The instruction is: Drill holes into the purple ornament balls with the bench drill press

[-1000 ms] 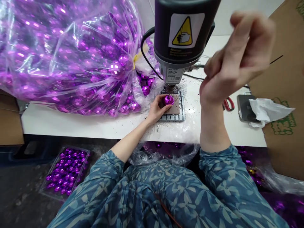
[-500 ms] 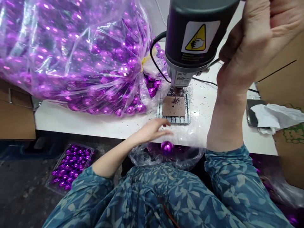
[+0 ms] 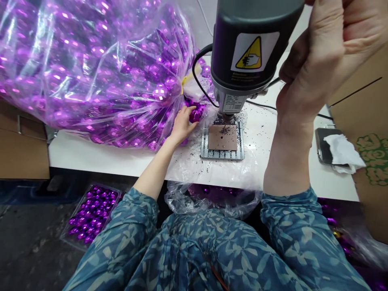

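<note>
My left hand (image 3: 182, 124) reaches to the mouth of a clear plastic bag, its thumb and fingers apart around a shiny purple faceted ball (image 3: 197, 114). Whether they touch it is hard to tell. My right hand (image 3: 324, 52) is closed beside the dark drill press (image 3: 251, 52), on its lever, most of which the hand hides. Below the drill head, a brown board (image 3: 222, 139) with a small hole lies on the slotted metal base (image 3: 222, 155). Dark shavings are scattered over the board and around it.
A large clear bag of purple balls (image 3: 100, 81) fills the left of the white table (image 3: 100, 155). An open plastic bag (image 3: 178, 198) hangs at the front edge. A tray of balls (image 3: 93, 214) stands lower left. A phone (image 3: 323, 147) with tissue (image 3: 344, 149) lies right.
My left hand has moved up and away from the table's front edge to the balls by the bag. The ball falling below it has gone from sight. My right hand stays in place.
</note>
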A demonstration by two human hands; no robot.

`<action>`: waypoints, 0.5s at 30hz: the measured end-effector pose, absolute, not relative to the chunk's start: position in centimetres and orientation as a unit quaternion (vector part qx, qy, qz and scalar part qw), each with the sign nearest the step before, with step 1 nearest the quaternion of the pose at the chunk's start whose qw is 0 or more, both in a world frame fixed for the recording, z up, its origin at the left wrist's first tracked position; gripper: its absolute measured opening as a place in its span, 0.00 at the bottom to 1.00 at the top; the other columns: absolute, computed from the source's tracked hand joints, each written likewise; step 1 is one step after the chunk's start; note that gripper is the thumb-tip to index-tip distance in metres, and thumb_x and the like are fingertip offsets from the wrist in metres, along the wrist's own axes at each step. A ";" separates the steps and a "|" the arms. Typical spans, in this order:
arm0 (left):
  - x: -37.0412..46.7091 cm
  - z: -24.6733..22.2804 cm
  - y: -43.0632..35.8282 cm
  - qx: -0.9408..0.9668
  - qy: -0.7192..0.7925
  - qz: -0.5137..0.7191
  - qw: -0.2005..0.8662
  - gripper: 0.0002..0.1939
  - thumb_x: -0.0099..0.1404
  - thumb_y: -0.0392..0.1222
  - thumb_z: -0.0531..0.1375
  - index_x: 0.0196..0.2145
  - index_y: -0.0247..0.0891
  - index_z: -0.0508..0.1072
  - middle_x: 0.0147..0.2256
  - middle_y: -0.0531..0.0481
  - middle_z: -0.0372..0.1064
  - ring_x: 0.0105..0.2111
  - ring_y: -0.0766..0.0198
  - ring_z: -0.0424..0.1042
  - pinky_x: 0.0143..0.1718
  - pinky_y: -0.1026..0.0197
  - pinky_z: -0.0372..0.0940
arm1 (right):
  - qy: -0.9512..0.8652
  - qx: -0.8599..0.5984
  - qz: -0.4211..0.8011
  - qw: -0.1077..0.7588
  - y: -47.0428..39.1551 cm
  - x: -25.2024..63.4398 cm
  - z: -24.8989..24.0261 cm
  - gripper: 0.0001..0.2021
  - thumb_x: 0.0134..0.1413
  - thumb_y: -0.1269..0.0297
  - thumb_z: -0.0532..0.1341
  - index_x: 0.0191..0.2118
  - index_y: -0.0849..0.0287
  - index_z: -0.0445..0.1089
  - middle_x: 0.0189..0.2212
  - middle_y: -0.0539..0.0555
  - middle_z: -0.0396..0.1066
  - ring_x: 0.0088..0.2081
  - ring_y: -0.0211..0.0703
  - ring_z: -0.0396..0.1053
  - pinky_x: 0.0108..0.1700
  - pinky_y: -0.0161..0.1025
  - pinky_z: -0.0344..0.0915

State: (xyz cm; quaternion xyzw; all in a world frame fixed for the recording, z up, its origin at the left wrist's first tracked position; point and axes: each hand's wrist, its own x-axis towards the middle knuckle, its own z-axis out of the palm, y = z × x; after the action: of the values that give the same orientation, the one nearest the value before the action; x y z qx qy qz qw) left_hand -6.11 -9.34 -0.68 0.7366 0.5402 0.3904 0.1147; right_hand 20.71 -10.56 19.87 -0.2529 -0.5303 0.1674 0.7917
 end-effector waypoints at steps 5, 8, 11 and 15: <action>-5.8 1.8 -13.8 0.704 0.481 0.485 0.194 0.33 0.66 0.53 0.74 0.65 0.47 0.72 0.56 0.42 0.72 0.52 0.53 0.79 0.55 0.48 0.78 | -0.531 -0.253 0.157 0.794 -10.4 20.5 19.9 0.25 0.45 0.38 0.68 0.30 0.58 0.70 0.24 0.48 0.55 0.34 0.35 0.70 0.45 0.39 0.76; -4.9 1.9 -15.3 0.690 0.448 0.510 0.251 0.33 0.68 0.62 0.71 0.65 0.50 0.72 0.56 0.43 0.72 0.49 0.56 0.81 0.54 0.50 0.79 | -0.536 -0.254 0.147 0.791 -10.5 20.6 19.8 0.24 0.46 0.38 0.67 0.29 0.58 0.70 0.23 0.47 0.51 0.35 0.34 0.71 0.46 0.38 0.76; -3.9 1.7 -16.2 0.681 0.419 0.518 0.303 0.30 0.72 0.62 0.68 0.65 0.52 0.71 0.55 0.43 0.76 0.49 0.55 0.82 0.55 0.48 0.79 | -0.534 -0.259 0.149 0.791 -10.5 20.9 19.6 0.25 0.46 0.37 0.66 0.30 0.59 0.71 0.23 0.47 0.52 0.34 0.33 0.70 0.46 0.37 0.75; -2.3 2.0 -18.9 0.640 0.410 0.501 0.414 0.22 0.78 0.57 0.60 0.65 0.54 0.71 0.54 0.44 0.80 0.52 0.56 0.83 0.52 0.50 0.81 | -0.539 -0.276 0.178 0.776 -9.7 20.8 19.7 0.24 0.49 0.39 0.65 0.33 0.59 0.71 0.26 0.48 0.56 0.31 0.30 0.64 0.41 0.34 0.71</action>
State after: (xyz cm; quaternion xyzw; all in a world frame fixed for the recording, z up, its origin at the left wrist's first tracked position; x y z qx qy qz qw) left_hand -2.34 -18.91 2.04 0.6398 0.4102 0.5007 0.4143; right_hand 20.84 -9.67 19.66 -0.2757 -0.5386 0.1781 0.7760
